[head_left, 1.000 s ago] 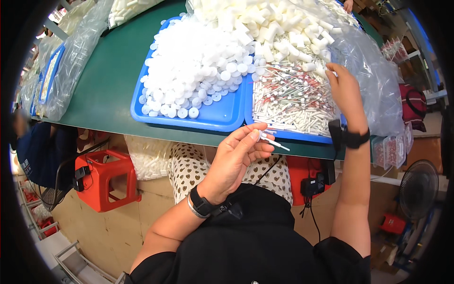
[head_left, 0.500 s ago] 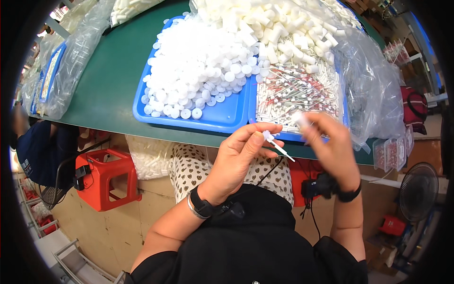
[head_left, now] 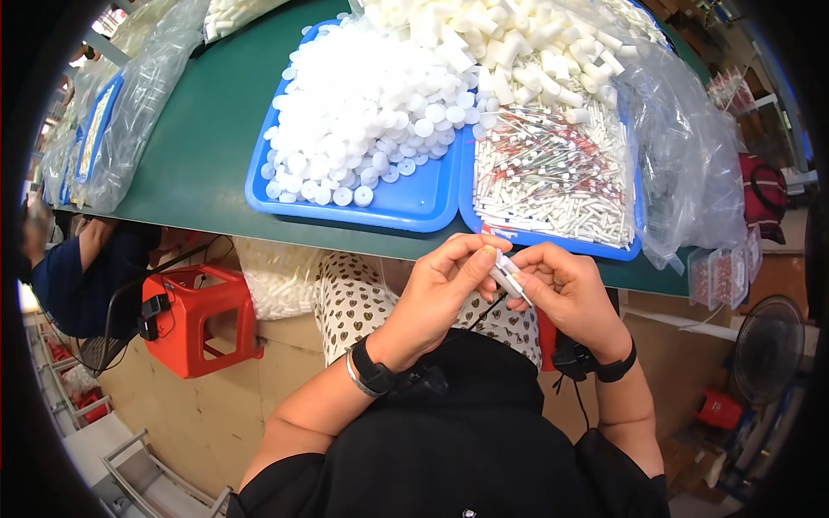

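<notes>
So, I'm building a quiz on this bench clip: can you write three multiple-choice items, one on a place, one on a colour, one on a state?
1. Where are the round white caps?
A left tray
B floor
C stool

2. What colour is the stool?
A green
B red
C white

3. What holds the small tube?
A left hand only
B neither hand
C both hands

Answers:
1 A, they heap in the left tray.
2 B, it is red, under the table.
3 C, the left hand and right hand pinch it together.
</notes>
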{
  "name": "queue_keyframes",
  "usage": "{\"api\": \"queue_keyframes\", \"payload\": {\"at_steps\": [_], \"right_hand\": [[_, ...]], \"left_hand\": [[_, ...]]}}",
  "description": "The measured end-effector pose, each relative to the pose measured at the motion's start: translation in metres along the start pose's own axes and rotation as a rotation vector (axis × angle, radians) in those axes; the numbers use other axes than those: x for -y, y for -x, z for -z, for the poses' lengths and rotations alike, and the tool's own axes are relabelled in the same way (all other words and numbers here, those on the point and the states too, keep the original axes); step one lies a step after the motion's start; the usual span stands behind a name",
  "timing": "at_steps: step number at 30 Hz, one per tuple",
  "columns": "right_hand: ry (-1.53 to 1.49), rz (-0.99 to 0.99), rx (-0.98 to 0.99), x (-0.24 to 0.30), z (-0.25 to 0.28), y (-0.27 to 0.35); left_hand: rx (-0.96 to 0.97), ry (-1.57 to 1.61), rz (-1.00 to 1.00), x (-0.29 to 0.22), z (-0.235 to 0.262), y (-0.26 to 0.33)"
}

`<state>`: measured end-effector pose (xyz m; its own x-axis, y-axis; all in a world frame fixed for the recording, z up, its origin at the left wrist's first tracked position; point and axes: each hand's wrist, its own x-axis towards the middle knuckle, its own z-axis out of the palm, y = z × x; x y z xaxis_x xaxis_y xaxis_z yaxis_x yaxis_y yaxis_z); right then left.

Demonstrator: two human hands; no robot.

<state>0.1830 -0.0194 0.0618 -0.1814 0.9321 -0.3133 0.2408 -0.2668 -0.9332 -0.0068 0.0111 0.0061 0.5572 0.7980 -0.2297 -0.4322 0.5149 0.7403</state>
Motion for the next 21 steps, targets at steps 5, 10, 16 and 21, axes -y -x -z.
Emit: {"api": "queue_keyframes", "payload": {"at_steps": [5,10,16,21], "right_hand": [[-0.292,-0.154,0.040,0.000,0.006,0.001],[-0.474,-0.144,0.053,-0.014,0.009,0.003],[0.245,0.095,-0.212,0.002,0.050,0.008],[1.471,0.107,-0.708,-0.023,0.160,0.019]], "left_hand": [[-0.002,-0.024,0.071,0.002,-0.003,-0.002],[-0.031,-0.010,0.094,0.005,-0.009,-0.001],[0.037,0.022,0.096,0.005,-0.014,-0.002],[0.063,0.155,0.123,0.001,-0.014,-0.002]]}}
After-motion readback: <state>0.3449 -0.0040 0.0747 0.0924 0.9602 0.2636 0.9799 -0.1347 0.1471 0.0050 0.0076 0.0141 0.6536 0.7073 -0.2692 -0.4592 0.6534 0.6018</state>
